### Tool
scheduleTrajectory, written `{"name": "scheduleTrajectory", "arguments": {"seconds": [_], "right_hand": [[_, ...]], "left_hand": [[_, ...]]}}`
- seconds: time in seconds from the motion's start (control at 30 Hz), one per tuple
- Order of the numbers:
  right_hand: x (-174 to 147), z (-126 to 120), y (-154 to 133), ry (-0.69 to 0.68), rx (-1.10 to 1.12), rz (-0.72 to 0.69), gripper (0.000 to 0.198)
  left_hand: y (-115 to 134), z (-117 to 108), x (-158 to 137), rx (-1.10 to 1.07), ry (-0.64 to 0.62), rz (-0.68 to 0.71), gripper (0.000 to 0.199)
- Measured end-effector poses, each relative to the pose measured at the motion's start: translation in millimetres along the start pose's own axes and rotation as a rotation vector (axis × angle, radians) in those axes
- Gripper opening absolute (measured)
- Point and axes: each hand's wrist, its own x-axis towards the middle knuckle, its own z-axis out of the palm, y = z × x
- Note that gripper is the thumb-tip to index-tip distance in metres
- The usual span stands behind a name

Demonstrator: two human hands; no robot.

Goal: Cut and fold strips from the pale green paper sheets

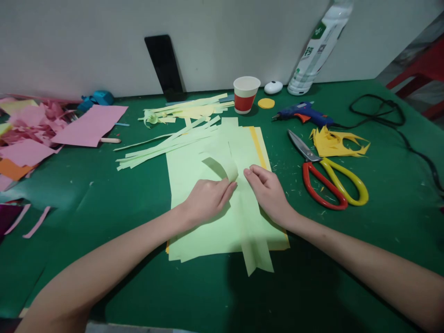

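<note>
My left hand [210,199] is closed in a pinch on a pale green paper strip [218,167], whose free end curls up to the left. My right hand [268,192] sits just to the right, thumb and fingers drawn together; whatever lies between them is too small to make out. Beneath both hands is a stack of pale green paper sheets [194,231], with yellow edges peeking out. A long creased green strip [255,249] runs down between my hands and overhangs the stack's near edge.
To the right lie large scissors [324,178], yellow paper scraps [335,142] and a blue glue gun [301,113] with its cord. Behind stand a paper cup [246,97], a bottle [317,51] and a phone [164,67]. Cut green strips [152,155] and pink paper [92,125] lie left.
</note>
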Motion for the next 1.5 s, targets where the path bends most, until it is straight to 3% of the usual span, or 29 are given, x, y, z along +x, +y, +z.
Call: {"name": "scheduleTrajectory", "arguments": {"seconds": [0.23, 0.4, 0.53, 1.1, 1.2, 1.37, 1.5], "right_hand": [[-0.4, -1.0, -1.4, 0.011, 0.010, -0.006, 0.034], [-1.1, -0.8, -2.5, 0.025, 0.021, 0.015, 0.032], [-0.6, 1.0, -1.6, 0.046, 0.025, 0.010, 0.031], [-1.9, 6.8, -3.2, 0.103, 0.017, 0.013, 0.029], [-1.6, 3.8, -3.5, 0.052, 0.055, 0.027, 0.031], [-1.9, -2.9, -1.9, -0.225, 0.263, 0.172, 0.020], [-2.0, -5.5, 1.0, -0.323, 0.318, 0.211, 0.020]], "left_hand": [[-1.4, -2.5, 1.2, 0.007, 0.011, -0.001, 0.038], [-4.1, -9.5, 5.3, -0.361, -0.048, -0.074, 0.040], [-2.7, -13.8, 7.2, -0.511, -0.087, -0.150, 0.041], [3.6, -13.4, 5.4, -0.677, -0.102, -0.314, 0.043], [2.3, -12.7, 4.4, -0.691, -0.098, -0.310, 0.042], [-3.5, -11.9, 2.5, -0.782, -0.122, -0.241, 0.041], [-8.4, -12.0, 0.7, -0.885, -0.185, -0.193, 0.036]]}}
